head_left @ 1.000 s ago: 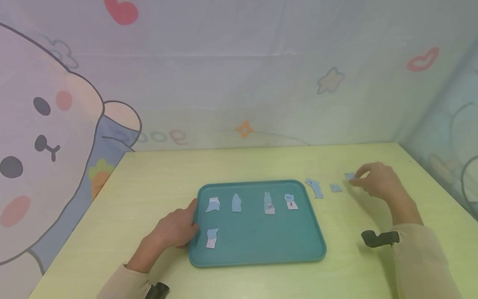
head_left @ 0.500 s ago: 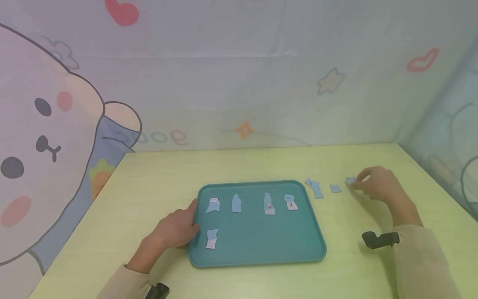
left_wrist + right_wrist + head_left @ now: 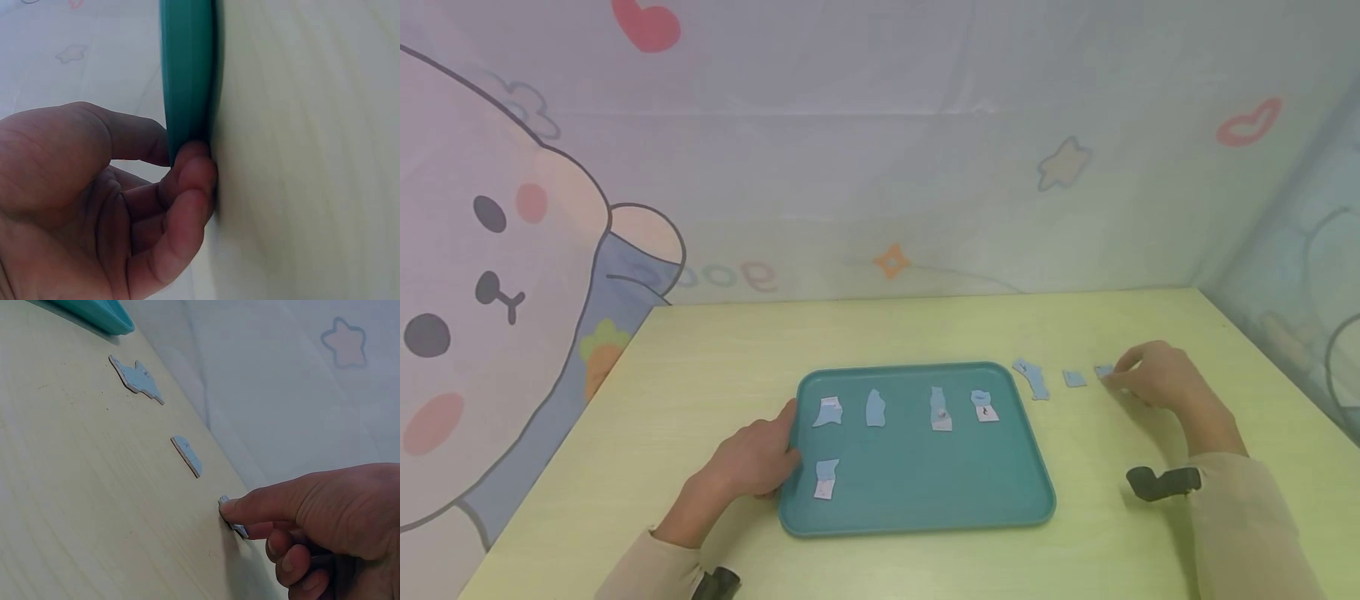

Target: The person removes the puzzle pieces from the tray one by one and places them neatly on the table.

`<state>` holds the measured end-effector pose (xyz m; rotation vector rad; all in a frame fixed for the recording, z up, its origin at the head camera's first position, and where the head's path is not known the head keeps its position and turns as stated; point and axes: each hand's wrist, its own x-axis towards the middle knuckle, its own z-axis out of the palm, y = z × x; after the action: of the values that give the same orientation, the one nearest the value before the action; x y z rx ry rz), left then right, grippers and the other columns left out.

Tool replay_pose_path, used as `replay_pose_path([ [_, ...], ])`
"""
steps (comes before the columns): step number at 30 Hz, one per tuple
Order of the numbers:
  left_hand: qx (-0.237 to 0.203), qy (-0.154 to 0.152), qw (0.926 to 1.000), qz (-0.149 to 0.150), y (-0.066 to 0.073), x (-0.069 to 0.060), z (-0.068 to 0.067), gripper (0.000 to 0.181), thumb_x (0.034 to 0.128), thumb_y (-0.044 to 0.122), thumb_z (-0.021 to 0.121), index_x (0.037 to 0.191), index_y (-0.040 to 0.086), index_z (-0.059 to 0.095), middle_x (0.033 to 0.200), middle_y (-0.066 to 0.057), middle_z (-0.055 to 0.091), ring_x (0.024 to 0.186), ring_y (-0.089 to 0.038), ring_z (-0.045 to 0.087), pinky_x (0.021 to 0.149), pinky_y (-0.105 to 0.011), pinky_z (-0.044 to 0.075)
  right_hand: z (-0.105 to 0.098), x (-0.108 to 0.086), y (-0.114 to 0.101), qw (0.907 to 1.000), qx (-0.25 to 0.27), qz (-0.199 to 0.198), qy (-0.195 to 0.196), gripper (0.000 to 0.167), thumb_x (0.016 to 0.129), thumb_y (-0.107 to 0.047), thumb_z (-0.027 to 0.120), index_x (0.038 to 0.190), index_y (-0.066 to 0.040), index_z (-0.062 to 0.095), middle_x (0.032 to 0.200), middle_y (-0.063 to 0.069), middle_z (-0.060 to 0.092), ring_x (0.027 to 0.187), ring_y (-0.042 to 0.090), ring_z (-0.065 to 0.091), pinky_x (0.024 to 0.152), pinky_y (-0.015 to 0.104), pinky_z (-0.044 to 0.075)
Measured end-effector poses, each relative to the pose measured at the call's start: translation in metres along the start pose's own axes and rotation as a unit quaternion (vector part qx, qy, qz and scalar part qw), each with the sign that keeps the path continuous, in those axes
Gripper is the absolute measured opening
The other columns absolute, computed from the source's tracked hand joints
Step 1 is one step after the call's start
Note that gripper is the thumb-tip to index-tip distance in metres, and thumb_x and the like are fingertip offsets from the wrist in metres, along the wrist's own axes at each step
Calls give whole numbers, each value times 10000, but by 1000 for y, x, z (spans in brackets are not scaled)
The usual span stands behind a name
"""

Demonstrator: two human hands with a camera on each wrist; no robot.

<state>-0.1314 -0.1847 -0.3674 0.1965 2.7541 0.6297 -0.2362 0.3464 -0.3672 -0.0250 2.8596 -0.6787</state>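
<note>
The left hand (image 3: 756, 457) grips the left rim of the green tray (image 3: 917, 492); in the left wrist view its thumb and curled fingers close on the tray's edge (image 3: 187, 75). Right of the tray, the right hand (image 3: 1161, 375) pinches a small blue piece (image 3: 1102, 370) at the tabletop. The right wrist view shows the thumb of that hand (image 3: 337, 519) on the piece (image 3: 224, 501), which the fingers partly hide. Beside it lie a small blue piece (image 3: 1074, 378) and a longer, irregular one (image 3: 1032, 377), near the tray's upper right corner.
Several blue and white pieces lie flat in the tray, among them one at the upper left (image 3: 828, 412) and one at the lower left (image 3: 825, 479). A printed cloth (image 3: 850, 167) hangs behind the pale yellow table (image 3: 715, 358).
The right hand and the small piece at its fingertips have shifted a little towards the near side of the table, into line with the neighbouring piece. The left hand and tray have stayed put.
</note>
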Motion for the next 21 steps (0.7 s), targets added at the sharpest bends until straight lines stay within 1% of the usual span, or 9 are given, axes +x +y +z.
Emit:
replay_pose_path([
  [3, -16, 0, 10000, -15, 0, 0, 0, 720, 1003, 76, 503, 1630, -110, 202, 571, -32, 545, 459, -132, 491, 480, -268, 334, 0, 0, 0, 10000, 10, -6, -19, 519, 963, -339, 704, 1202, 121, 675, 770, 65, 660, 694, 206, 596, 619, 336, 484],
  [6, -22, 4, 10000, -27, -1, 0, 1, 721, 1001, 77, 502, 1630, -109, 203, 567, -32, 545, 458, -134, 492, 479, -267, 333, -3, -1, -1, 10000, -14, -44, 8, 530, 961, -354, 713, 1209, 113, 677, 810, 92, 700, 705, 205, 639, 627, 335, 501],
  [11, -26, 28, 10000, 16, -1, 0, 1, 721, 1001, 78, 507, 1626, -115, 205, 575, -38, 551, 460, -138, 500, 479, -268, 340, -14, -4, -6, 9995, -38, -179, 243, 567, 978, -372, 703, 1285, 100, 644, 888, 162, 764, 721, 225, 719, 637, 362, 536],
  [15, -10, 51, 10000, 51, -1, 1, 1, 720, 1001, 79, 512, 1623, -118, 210, 586, -43, 558, 467, -142, 511, 485, -273, 347, -21, -7, -17, 9984, -89, -296, 483, 584, 993, -373, 678, 1350, 84, 614, 859, 160, 756, 702, 233, 720, 622, 358, 520],
  [21, -3, 41, 10000, 49, -2, 2, 1, 719, 1004, 87, 514, 1626, -111, 211, 599, -46, 565, 475, -148, 523, 490, -276, 352, -30, -15, -40, 9943, -167, -559, 895, 562, 1009, -389, 653, 1348, 59, 629, 850, 156, 740, 659, 209, 662, 622, 344, 490],
])
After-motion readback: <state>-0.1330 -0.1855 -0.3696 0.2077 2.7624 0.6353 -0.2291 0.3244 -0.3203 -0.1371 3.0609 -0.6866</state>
